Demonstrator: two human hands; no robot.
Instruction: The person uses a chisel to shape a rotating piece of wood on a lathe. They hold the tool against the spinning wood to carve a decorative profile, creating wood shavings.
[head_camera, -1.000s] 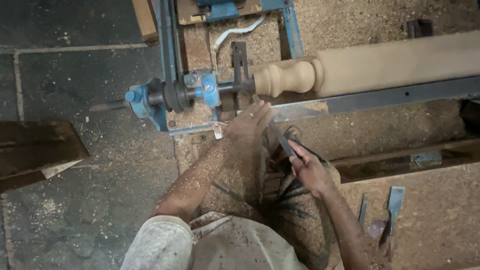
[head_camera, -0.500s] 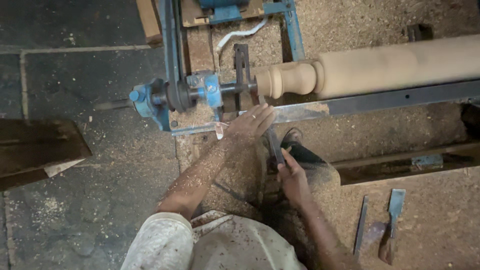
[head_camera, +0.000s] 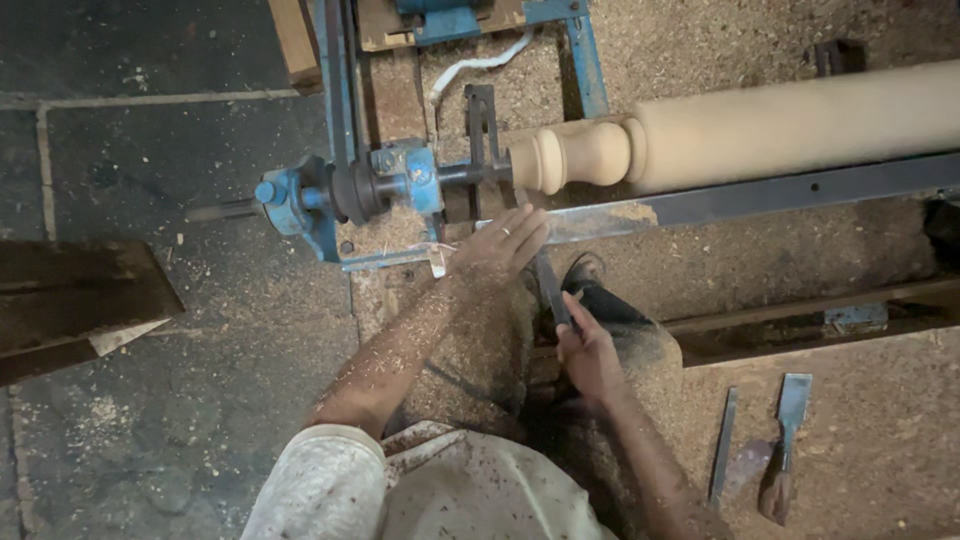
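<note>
A long pale wooden spindle (head_camera: 760, 130) is mounted on a blue lathe (head_camera: 340, 195), its left end turned into rounded beads (head_camera: 575, 155). My left hand (head_camera: 500, 245) rests flat on the dark metal tool rest (head_camera: 760, 200) just below the beaded end, fingers extended over the blade of a turning chisel (head_camera: 550, 285). My right hand (head_camera: 590, 350) grips that chisel's handle lower down, close to my body. My forearms are dusted with wood shavings.
Two loose chisels (head_camera: 785, 440) lie on the sawdust-covered surface at lower right. A dark wooden plank (head_camera: 70, 300) juts in from the left over the stone floor. A wooden beam with a blue bracket (head_camera: 850, 320) runs below the lathe bed.
My right hand has moved left and up toward the lathe with the chisel. My left hand stays on the tool rest. The view has shifted slightly.
</note>
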